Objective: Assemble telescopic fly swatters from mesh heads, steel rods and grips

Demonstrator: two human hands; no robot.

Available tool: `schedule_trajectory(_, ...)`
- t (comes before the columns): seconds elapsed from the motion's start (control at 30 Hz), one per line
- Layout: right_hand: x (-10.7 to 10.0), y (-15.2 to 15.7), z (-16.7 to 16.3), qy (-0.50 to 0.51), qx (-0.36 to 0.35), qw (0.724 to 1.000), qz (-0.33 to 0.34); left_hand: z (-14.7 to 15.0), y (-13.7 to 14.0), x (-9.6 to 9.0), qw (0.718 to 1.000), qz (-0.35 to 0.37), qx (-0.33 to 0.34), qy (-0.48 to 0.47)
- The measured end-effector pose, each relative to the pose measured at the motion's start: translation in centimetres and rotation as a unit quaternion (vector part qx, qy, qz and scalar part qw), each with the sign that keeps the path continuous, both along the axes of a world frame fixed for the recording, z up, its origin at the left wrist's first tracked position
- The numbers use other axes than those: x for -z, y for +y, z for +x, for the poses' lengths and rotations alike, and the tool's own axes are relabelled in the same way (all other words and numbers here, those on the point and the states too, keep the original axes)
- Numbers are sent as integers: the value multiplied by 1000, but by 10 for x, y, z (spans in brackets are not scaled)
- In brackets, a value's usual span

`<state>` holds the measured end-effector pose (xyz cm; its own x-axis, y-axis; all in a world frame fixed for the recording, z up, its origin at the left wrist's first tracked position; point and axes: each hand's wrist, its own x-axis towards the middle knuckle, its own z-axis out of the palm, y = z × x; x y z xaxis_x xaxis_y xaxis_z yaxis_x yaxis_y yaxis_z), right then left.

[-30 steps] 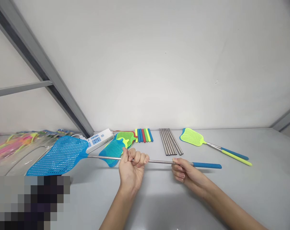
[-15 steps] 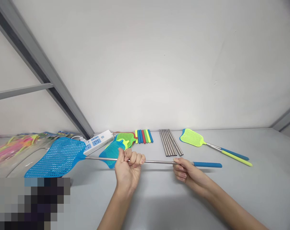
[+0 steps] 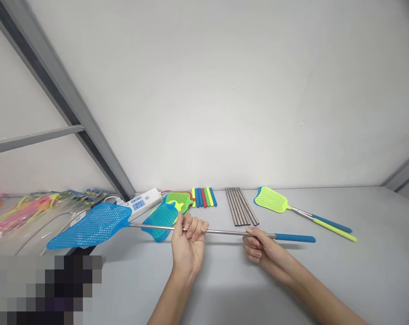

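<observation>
The left hand (image 3: 188,243) and right hand (image 3: 262,249), curled around it, hide 2 stretches of the held blue swatter (image 3: 224,232), and the bottom edge cuts off the 2 forearms (image 3: 172,295). A yellow-green swatter head (image 3: 273,200) covers most of a blue head (image 3: 258,195) under it. Coarse pixel blocks (image 3: 38,291) mask the lower left corner, and the bagged goods (image 3: 26,216) run past the left edge, their contents too blurred to tell.

Ranged along the table's (image 3: 376,271) back edge, left to right: power strip (image 3: 145,201), swatter heads (image 3: 161,220), grips (image 3: 204,197), rods (image 3: 238,208) and, toward the right edge, two swatters (image 3: 272,200).
</observation>
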<state>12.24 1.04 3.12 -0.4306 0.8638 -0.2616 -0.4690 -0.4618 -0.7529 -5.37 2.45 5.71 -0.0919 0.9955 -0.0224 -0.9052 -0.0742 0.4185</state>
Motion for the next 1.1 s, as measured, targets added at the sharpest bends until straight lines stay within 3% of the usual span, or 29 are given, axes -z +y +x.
schedule_trajectory(0.37, 8, -13, -21, 62, -9, 998, -11, 45, -20, 9, 987, 7, 160, -2)
schedule_trajectory(0.63, 17, -17, -27, 73, 1, 997, -31, 50, -26, 15, 987, -7, 162, -10)
schedule_trajectory(0.9, 11, -24, -30, 40, -36, 998, 19, 45, -24, 12, 991, -42, 128, -26)
schedule_trajectory(1.1, 7, -28, -30, 51, -61, 997, -20, 48, -23, 10, 994, -62, 81, -33)
